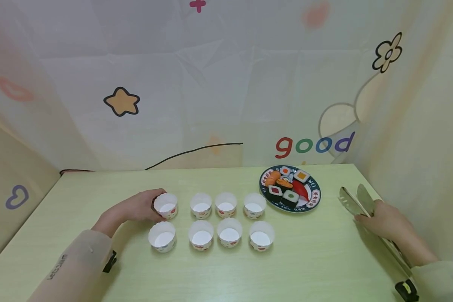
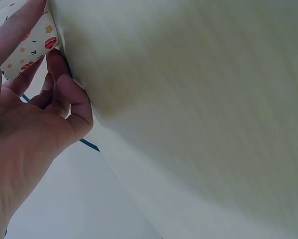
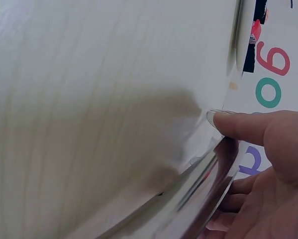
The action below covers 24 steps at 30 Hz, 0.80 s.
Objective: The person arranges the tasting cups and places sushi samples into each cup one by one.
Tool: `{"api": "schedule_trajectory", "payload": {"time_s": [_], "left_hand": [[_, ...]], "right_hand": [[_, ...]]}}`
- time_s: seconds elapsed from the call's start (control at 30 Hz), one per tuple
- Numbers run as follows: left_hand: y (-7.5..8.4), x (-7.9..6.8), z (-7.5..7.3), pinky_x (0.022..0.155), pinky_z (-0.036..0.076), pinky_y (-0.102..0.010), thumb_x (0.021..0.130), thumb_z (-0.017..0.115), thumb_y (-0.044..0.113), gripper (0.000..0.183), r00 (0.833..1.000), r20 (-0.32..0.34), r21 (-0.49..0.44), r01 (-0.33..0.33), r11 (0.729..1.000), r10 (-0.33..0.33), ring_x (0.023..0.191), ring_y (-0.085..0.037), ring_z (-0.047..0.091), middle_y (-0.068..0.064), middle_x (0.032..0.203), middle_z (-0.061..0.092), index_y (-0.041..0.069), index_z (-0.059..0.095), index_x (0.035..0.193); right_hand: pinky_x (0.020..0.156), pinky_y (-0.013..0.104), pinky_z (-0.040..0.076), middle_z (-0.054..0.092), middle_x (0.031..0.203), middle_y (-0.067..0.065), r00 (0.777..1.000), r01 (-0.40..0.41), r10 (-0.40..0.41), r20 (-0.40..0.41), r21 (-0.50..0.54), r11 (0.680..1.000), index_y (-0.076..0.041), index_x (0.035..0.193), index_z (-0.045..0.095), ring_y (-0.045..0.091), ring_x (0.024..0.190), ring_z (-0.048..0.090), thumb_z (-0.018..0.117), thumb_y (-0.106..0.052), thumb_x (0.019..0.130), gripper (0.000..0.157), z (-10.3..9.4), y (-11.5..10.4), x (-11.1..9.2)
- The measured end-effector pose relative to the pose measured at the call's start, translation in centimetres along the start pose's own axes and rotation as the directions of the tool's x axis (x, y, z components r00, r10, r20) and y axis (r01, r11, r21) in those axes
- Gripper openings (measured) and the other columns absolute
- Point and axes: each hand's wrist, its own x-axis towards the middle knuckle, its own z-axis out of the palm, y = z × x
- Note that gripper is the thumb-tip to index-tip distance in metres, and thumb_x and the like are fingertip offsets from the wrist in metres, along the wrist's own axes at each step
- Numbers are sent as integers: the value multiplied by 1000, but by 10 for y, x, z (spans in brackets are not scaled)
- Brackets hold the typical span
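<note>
On the table point(image 1: 317, 260), eight cups point(image 1: 229, 242), one plate point(image 1: 314, 197), two hands: left point(image 1: 145, 205) with one pinched cup point(image 1: 167, 204), right point(image 1: 386, 220) with gripped tongs point(image 1: 349, 202).

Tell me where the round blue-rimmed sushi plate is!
In the head view, the plate lies right of centre, between white paper cups and silver metal tongs.

Both arms point(image 1: 71, 264) reach forward, left hand point(image 1: 145, 204) with bent fingers point(image 2: 80, 107), right hand point(image 1: 384, 221) gripping, thumb point(image 3: 248, 128) extended
</note>
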Motion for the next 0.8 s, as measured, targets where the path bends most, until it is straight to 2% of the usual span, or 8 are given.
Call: {"api": "schedule_trajectory", "payload": {"time_s": [0.27,0.8], "left_hand": [[0,3,-1,97,46,-51,78,90,12,61,1000,5,34,-11,999,11,108,-28,59,-8,116,65,-2,57,127],[1,4,-1,95,45,-47,77,90,11,53,1000,10,24,-5,1000,5,104,-25,58,-6,111,65,1,60,121]], "right_hand": [[57,38,42,50,77,13,1000,-1,1,6,-8,1000,13,96,45,28,68,51,67,-30,97,48,1,1,4],[63,42,44,56,88,23,1000,13,-13,4,-27,1000,21,110,43,36,77,53,67,-38,99,65,1,3,2]]}}
